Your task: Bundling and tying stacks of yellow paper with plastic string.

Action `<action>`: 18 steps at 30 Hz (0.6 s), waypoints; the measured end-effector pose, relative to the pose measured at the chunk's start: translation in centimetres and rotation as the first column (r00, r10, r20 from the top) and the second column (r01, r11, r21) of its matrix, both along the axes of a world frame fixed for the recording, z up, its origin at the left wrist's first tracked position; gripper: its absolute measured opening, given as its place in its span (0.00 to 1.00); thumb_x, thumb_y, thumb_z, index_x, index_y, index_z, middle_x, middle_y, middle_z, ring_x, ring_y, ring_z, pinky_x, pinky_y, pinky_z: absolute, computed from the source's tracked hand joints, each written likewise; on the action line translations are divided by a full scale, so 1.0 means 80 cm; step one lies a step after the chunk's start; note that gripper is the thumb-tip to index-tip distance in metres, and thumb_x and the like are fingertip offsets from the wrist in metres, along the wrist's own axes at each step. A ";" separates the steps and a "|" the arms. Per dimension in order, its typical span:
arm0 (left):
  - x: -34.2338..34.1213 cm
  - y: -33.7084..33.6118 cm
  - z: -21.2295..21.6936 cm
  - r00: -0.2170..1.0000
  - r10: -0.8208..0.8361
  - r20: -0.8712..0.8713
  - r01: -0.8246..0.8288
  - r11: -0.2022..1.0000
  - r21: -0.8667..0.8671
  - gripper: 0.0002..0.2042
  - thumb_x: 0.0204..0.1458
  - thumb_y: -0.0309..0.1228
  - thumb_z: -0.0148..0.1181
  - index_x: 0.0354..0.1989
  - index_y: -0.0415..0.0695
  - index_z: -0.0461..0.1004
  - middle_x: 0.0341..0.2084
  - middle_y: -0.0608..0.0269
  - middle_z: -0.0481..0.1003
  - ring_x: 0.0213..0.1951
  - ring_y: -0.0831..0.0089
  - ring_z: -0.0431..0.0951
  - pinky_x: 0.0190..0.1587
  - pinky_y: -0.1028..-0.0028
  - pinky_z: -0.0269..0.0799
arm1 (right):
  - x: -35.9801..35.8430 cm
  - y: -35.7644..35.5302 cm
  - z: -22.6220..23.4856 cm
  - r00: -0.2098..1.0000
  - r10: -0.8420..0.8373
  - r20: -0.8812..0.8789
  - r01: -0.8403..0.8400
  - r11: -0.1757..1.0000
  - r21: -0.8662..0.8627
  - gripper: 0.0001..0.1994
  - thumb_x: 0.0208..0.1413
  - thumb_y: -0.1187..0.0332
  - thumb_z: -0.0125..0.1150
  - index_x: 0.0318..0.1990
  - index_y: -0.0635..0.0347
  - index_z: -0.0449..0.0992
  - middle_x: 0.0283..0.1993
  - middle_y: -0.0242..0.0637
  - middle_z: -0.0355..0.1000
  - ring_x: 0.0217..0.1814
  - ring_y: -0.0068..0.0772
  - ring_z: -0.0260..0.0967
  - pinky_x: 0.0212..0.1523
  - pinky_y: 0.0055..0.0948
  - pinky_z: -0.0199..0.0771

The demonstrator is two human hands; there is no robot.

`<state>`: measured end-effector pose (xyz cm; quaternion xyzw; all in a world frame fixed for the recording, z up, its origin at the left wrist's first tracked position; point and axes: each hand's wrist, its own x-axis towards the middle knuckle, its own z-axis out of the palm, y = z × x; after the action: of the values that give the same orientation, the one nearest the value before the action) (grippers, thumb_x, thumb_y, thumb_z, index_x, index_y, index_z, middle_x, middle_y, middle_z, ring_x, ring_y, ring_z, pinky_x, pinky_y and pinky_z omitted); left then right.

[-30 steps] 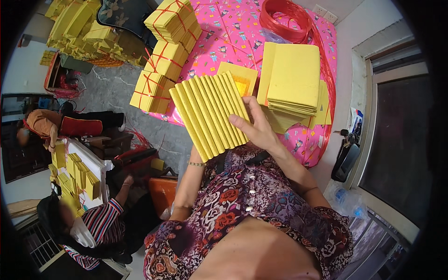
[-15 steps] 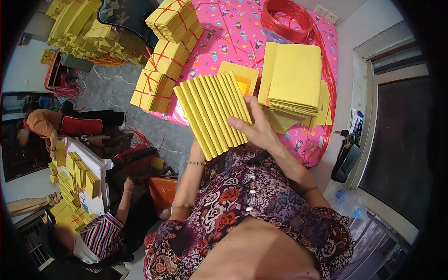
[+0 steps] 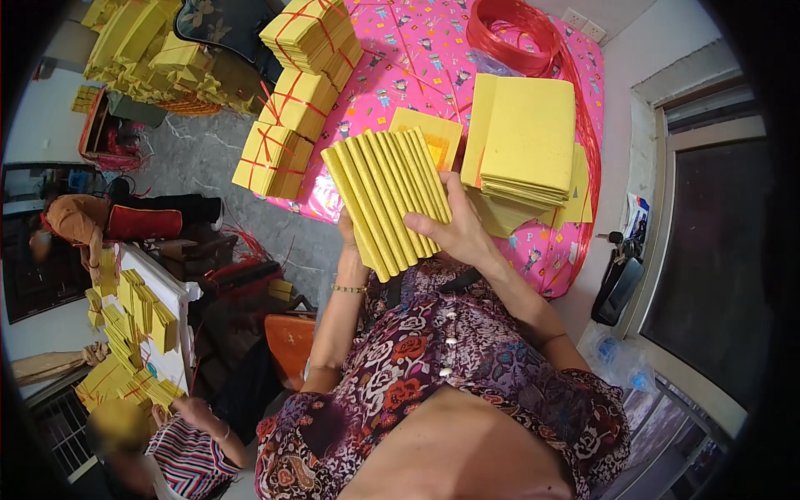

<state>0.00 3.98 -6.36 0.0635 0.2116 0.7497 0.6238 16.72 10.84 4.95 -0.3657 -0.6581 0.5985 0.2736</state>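
A block of folded yellow paper, its rounded folds side by side like ridges, is held in front of my body. My right hand grips its right side, thumb lying across the folds and fingers mostly behind. At the lower left edge, my left hand closes on the same block, its fingers largely hidden by the paper. Beyond it, a flat yellow sheet with an orange patch lies on the pink table cover. Right of that sits a tall stack of folded yellow paper.
Yellow paper bundles tied with red string stand along the left of the pink patterned table cover. A coil of red plastic strip lies at the back right. Two people work at a white table on the left, with more yellow paper.
The folded paper block has shifted slightly right and tilted in my hands, its left folds spreading a little. At the lower left, the person in the striped top has leaned and raised a hand toward the paper.
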 end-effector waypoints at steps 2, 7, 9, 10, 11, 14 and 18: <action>-0.001 -0.001 0.011 1.000 -0.023 -0.001 0.023 0.999 -0.048 0.38 0.48 0.51 0.56 0.62 0.38 0.55 0.55 0.45 0.65 0.54 0.55 0.70 0.55 0.58 0.69 | 0.000 -0.001 -0.001 1.000 0.009 -0.008 -0.009 1.000 0.023 0.37 0.47 0.51 0.67 0.55 0.69 0.56 0.52 0.49 0.64 0.55 0.36 0.63 0.56 0.34 0.63; -0.008 -0.003 0.042 0.975 -0.108 -0.193 0.102 0.994 -0.045 0.41 0.46 0.54 0.57 0.62 0.37 0.55 0.55 0.44 0.65 0.54 0.53 0.69 0.56 0.57 0.68 | -0.007 -0.004 -0.014 0.991 -0.055 0.124 0.030 0.980 0.196 0.42 0.48 0.49 0.65 0.59 0.72 0.51 0.51 0.51 0.61 0.57 0.43 0.60 0.57 0.39 0.61; -0.014 -0.004 0.045 0.970 -0.134 -0.201 0.111 0.986 -0.122 0.41 0.45 0.51 0.58 0.62 0.35 0.54 0.54 0.43 0.65 0.53 0.54 0.71 0.55 0.59 0.69 | -0.009 -0.012 -0.018 0.977 -0.211 0.016 0.202 0.953 0.226 0.36 0.50 0.53 0.64 0.56 0.71 0.56 0.46 0.49 0.61 0.54 0.45 0.60 0.54 0.39 0.63; -0.016 -0.006 0.043 0.977 -0.127 -0.172 0.098 0.981 -0.167 0.41 0.44 0.50 0.59 0.62 0.34 0.53 0.53 0.42 0.66 0.52 0.54 0.71 0.54 0.59 0.70 | -0.009 -0.010 -0.005 0.979 -0.205 0.016 0.196 0.954 0.225 0.36 0.50 0.53 0.64 0.56 0.71 0.56 0.46 0.49 0.61 0.54 0.45 0.60 0.54 0.39 0.63; -0.018 -0.007 0.041 0.978 -0.121 -0.172 0.092 0.982 -0.167 0.41 0.44 0.50 0.59 0.62 0.34 0.53 0.53 0.42 0.66 0.52 0.54 0.71 0.54 0.59 0.70 | -0.008 -0.009 0.005 0.979 -0.199 0.051 0.167 0.913 0.372 0.31 0.49 0.55 0.64 0.53 0.69 0.60 0.45 0.47 0.61 0.52 0.43 0.62 0.51 0.37 0.65; -0.021 -0.005 0.033 0.965 -0.107 -0.239 0.055 0.976 -0.212 0.38 0.46 0.47 0.59 0.60 0.34 0.56 0.51 0.43 0.68 0.50 0.55 0.73 0.53 0.61 0.71 | -0.014 -0.012 0.010 0.983 -0.180 0.025 0.152 0.892 0.427 0.20 0.47 0.62 0.66 0.44 0.63 0.68 0.42 0.41 0.63 0.44 0.36 0.66 0.40 0.31 0.69; -0.025 -0.003 0.010 0.957 -0.129 -0.259 0.072 0.973 -0.219 0.31 0.49 0.42 0.58 0.58 0.34 0.59 0.48 0.47 0.71 0.47 0.59 0.75 0.49 0.64 0.74 | -0.023 -0.014 0.002 0.974 -0.088 0.208 -0.007 0.910 0.414 0.19 0.46 0.66 0.67 0.43 0.62 0.69 0.38 0.39 0.66 0.38 0.32 0.68 0.36 0.29 0.71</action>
<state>-1.97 3.74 -5.56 0.1113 0.3685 0.6750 0.6295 14.91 9.74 5.09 -0.3781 -0.7880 0.3959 0.2816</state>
